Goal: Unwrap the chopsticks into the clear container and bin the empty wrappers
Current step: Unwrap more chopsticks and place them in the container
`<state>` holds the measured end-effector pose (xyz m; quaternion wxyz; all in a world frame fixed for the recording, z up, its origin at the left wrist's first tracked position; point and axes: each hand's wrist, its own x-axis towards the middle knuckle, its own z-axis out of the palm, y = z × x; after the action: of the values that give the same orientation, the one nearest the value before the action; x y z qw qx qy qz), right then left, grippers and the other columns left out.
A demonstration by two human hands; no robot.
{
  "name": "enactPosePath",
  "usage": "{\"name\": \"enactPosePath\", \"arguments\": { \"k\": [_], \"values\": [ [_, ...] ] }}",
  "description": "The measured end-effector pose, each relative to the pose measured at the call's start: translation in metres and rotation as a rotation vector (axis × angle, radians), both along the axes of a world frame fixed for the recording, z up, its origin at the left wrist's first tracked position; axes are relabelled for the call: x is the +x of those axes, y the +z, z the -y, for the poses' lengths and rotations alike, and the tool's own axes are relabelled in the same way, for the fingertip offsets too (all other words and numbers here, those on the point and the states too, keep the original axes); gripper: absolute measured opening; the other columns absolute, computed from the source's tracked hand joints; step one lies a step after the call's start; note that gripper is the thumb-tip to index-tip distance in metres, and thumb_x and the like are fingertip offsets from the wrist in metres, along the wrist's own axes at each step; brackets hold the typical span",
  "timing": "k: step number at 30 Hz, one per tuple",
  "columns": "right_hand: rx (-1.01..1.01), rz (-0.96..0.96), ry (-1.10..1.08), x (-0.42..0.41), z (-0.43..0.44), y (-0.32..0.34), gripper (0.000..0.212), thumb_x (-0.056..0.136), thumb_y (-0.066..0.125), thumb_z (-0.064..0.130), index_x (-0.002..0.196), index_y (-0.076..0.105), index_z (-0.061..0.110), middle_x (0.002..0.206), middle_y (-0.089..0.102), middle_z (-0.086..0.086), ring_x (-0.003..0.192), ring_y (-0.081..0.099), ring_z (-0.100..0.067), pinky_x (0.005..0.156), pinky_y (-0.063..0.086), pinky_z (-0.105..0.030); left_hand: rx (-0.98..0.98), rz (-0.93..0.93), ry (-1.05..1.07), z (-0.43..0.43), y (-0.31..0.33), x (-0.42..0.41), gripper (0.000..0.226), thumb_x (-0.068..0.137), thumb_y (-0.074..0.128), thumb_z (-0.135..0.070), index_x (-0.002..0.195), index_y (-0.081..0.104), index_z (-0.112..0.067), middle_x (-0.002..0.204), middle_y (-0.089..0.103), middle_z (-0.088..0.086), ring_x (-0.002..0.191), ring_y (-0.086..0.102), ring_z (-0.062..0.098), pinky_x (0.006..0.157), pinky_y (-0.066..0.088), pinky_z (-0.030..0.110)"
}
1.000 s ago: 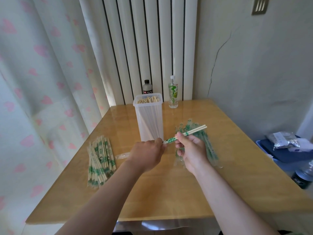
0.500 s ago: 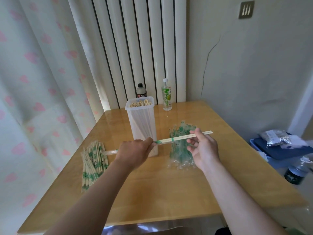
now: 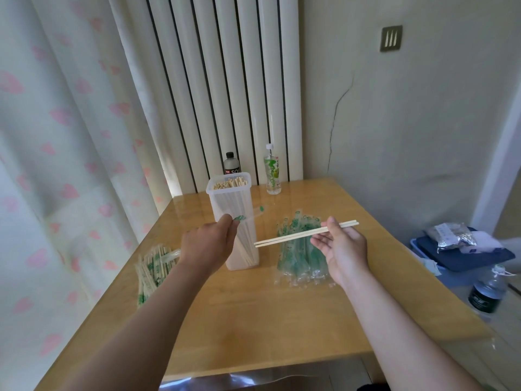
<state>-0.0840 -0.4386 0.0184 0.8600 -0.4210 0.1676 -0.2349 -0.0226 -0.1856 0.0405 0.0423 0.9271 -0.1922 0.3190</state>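
Now that the chopsticks [image 3: 306,234] have slid out of the wrapper [image 3: 248,217], my right hand [image 3: 342,246] pinches them just right of the clear container [image 3: 225,198] — ready to drop in — while my left hand [image 3: 208,244] grips the emptied wrapper in front of it.

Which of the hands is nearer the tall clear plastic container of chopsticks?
Left. The left hand, pinching an empty green-printed wrapper, is just in front of the clear plastic container; the right hand, holding bare wooden chopsticks, is off to its right.
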Motion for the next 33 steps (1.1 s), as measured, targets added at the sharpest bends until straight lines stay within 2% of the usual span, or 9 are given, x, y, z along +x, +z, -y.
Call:
{"name": "enactPosePath", "arguments": {
  "k": [5, 11, 14, 16, 20, 23, 27, 30, 33],
  "values": [
    [-0.13, 0.093, 0.014, 0.006, -0.008, 0.051, 0.021, 0.103, 0.058, 0.011, 0.089, 0.065, -0.002, 0.075, 0.063, -0.014, 0.068, 0.063, -0.023, 0.07, 0.061, -0.035, -0.271, -0.088, 0.039, 0.011, 0.035, -0.004, 0.036, 0.104, 0.031, -0.05, 0.087, 0.046, -0.021, 0.065, 0.057, -0.001, 0.06, 0.058, 0.028, 0.055, 0.049, 0.035],
    [-0.398, 0.224, 0.029, 0.034, -0.027, 0.132, 0.023, 0.103, 0.059, 0.015, 0.089, 0.066, -0.001, 0.074, 0.065, -0.013, 0.06, 0.066, -0.016, 0.064, 0.061, -0.032, -0.757, -0.309, -0.055, 0.012, 0.081, -0.006, 0.04, 0.105, 0.027, -0.046, 0.099, 0.054, -0.018, 0.084, 0.062, 0.003, 0.073, 0.058, 0.021, 0.06, 0.039, 0.034],
    [-0.496, 0.241, 0.007, 0.056, -0.04, 0.165, 0.023, 0.103, 0.06, 0.016, 0.085, 0.065, 0.001, 0.07, 0.065, -0.01, 0.057, 0.064, -0.015, 0.057, 0.058, -0.027, -0.955, -0.305, -0.114, 0.011, 0.094, 0.007, 0.033, 0.105, 0.03, -0.031, 0.1, 0.057, -0.012, 0.085, 0.061, 0.011, 0.067, 0.052, 0.02, 0.058, 0.04, 0.034],
    [-0.586, 0.239, -0.006, 0.072, -0.049, 0.179, 0.025, 0.102, 0.061, 0.018, 0.082, 0.065, 0.003, 0.069, 0.063, -0.012, 0.058, 0.064, -0.019, 0.053, 0.057, -0.027, -1.038, -0.302, -0.125, 0.007, 0.101, 0.015, 0.031, 0.104, 0.032, -0.027, 0.099, 0.058, -0.01, 0.086, 0.062, 0.016, 0.069, 0.053, 0.024, 0.06, 0.045, 0.041],
    [-0.804, 0.2, -0.008, 0.096, -0.066, 0.183, 0.025, 0.102, 0.061, 0.02, 0.085, 0.066, 0.002, 0.075, 0.068, -0.016, 0.059, 0.066, -0.02, 0.057, 0.061, -0.032, -1.124, -0.312, -0.158, 0.003, 0.106, 0.024, 0.03, 0.105, 0.035, -0.029, 0.1, 0.059, -0.011, 0.093, 0.065, 0.02, 0.082, 0.062, 0.033, 0.078, 0.055, 0.055],
    [-0.978, 0.129, 0.007, 0.106, -0.078, 0.174, 0.027, 0.102, 0.06, 0.024, 0.084, 0.068, 0.004, 0.075, 0.07, -0.014, 0.056, 0.066, -0.014, 0.055, 0.056, -0.03, -1.14, -0.313, -0.147, -0.002, 0.103, 0.029, 0.031, 0.106, 0.037, -0.03, 0.1, 0.06, -0.01, 0.094, 0.067, 0.02, 0.084, 0.064, 0.035, 0.076, 0.054, 0.052],
    [-1.263, 0.011, 0.101, 0.113, -0.092, 0.155, 0.037, 0.098, 0.064, 0.034, 0.084, 0.069, 0.0, 0.077, 0.073, -0.014, 0.067, 0.072, -0.021, 0.062, 0.057, -0.039, -1.159, -0.378, -0.138, -0.008, 0.094, 0.033, 0.028, 0.106, 0.041, -0.031, 0.097, 0.061, -0.013, 0.092, 0.067, 0.015, 0.086, 0.065, 0.033, 0.083, 0.057, 0.056],
    [-1.44, -0.07, 0.24, 0.114, -0.098, 0.146, 0.044, 0.095, 0.066, 0.041, 0.084, 0.067, -0.001, 0.078, 0.069, -0.015, 0.066, 0.064, -0.021, 0.06, 0.047, -0.03, -1.162, -0.403, -0.135, -0.013, 0.087, 0.032, 0.027, 0.105, 0.044, -0.031, 0.096, 0.062, -0.013, 0.087, 0.066, 0.011, 0.078, 0.062, 0.028, 0.082, 0.055, 0.055],
    [-1.444, -0.028, 0.269, 0.112, -0.101, 0.148, 0.03, 0.097, 0.065, 0.04, 0.091, 0.073, 0.012, 0.088, 0.07, 0.002, 0.082, 0.061, -0.006, 0.069, 0.047, -0.026, -1.172, -0.413, -0.134, -0.018, 0.082, 0.031, 0.027, 0.106, 0.044, -0.029, 0.097, 0.063, -0.011, 0.08, 0.061, 0.007, 0.073, 0.055, 0.022, 0.081, 0.055, 0.055]
  ]
}}
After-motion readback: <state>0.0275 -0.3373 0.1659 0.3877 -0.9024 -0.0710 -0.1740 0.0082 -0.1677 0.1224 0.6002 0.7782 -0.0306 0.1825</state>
